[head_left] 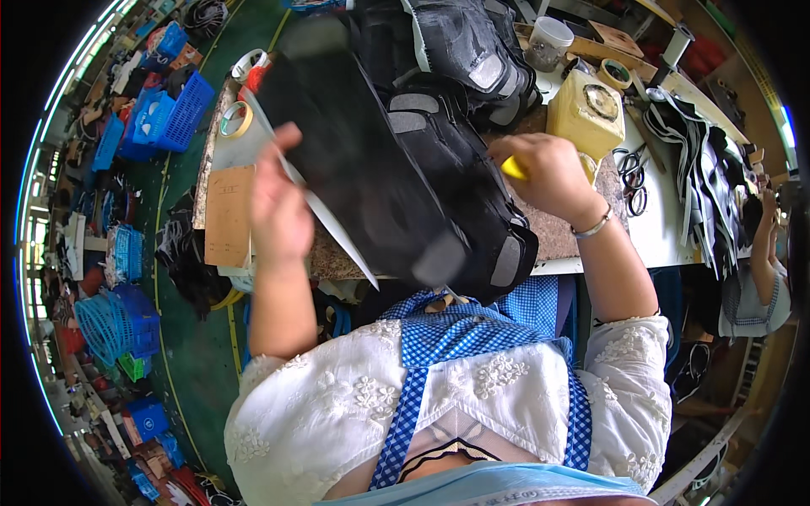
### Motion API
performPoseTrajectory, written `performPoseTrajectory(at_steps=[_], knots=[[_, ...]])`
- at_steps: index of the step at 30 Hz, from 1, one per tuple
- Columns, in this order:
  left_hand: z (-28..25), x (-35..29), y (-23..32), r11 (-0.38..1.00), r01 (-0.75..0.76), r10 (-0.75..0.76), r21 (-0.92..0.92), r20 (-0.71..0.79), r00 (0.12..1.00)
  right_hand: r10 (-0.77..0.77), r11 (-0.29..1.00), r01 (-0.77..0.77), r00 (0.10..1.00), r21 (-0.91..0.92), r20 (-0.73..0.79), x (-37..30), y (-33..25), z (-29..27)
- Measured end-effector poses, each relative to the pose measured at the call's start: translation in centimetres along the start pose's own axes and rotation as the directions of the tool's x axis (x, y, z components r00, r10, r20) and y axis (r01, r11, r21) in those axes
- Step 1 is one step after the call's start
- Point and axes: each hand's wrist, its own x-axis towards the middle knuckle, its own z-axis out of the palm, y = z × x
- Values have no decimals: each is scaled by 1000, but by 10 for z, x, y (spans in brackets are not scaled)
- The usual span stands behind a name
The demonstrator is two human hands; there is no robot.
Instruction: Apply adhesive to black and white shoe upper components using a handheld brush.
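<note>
My left hand [283, 202] is closed at the white edge of a long black fabric panel [346, 143], which is tilted and blurred by motion. A grey patch shows at the panel's near end. My right hand [553, 173] is wrapped round a small yellow object [514, 167]; only its end shows, so I cannot tell its kind. Between my hands, partly under the raised panel, a stack of black padded pieces [456, 160] with grey patches lies on the table. More black pieces [472, 51] are piled behind it.
Right of the stack are a yellow plastic container [586, 114], black-handled scissors [633, 181], a clear jar [549, 42] and hanging black strips [692, 169]. Brown cardboard [229, 215] and a tape roll [235, 120] sit at left. Blue baskets [169, 114] line the green floor; a person [759, 287] is at far right.
</note>
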Motion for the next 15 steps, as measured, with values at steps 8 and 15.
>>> performPoseTrajectory(at_steps=[8,15], knots=[[-13,239,-17,907,-44,-27,420,161,987,694,623,-235,606,746,-389,-51,27,-11],[-14,124,-56,398,-381,311,834,269,912,791,610,-536,459,584,-405,-95,59,-22]])
